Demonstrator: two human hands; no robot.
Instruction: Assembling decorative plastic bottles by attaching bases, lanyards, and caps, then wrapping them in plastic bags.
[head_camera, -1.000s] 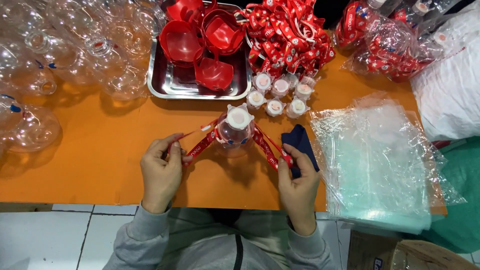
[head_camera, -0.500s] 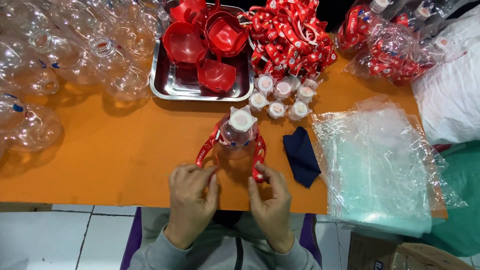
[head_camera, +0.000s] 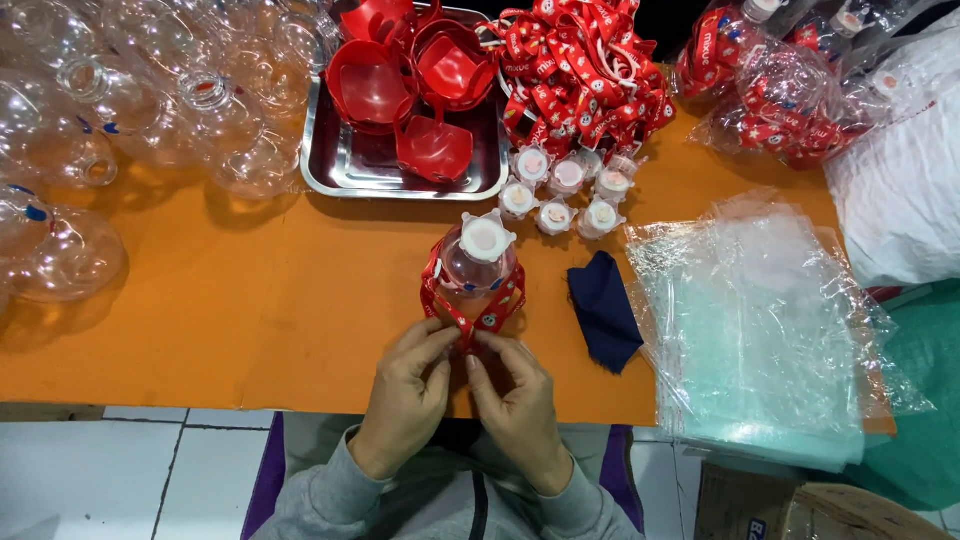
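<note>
A clear plastic bottle with a white cap stands on the orange table in front of me. A red printed strap loops around it from both sides. My left hand and my right hand meet at the near end of the strap, fingertips pinching the two strap ends together just below the bottle. A dark blue cloth lies to the right of the bottle.
A steel tray with red plastic cups sits at the back. Several white caps, a heap of red straps, clear empty bottles at left, a stack of clear plastic bags at right.
The strap ends were held wide apart a second ago. Both hands have come together at the middle, drawing the strap into a closed loop around the bottle.
</note>
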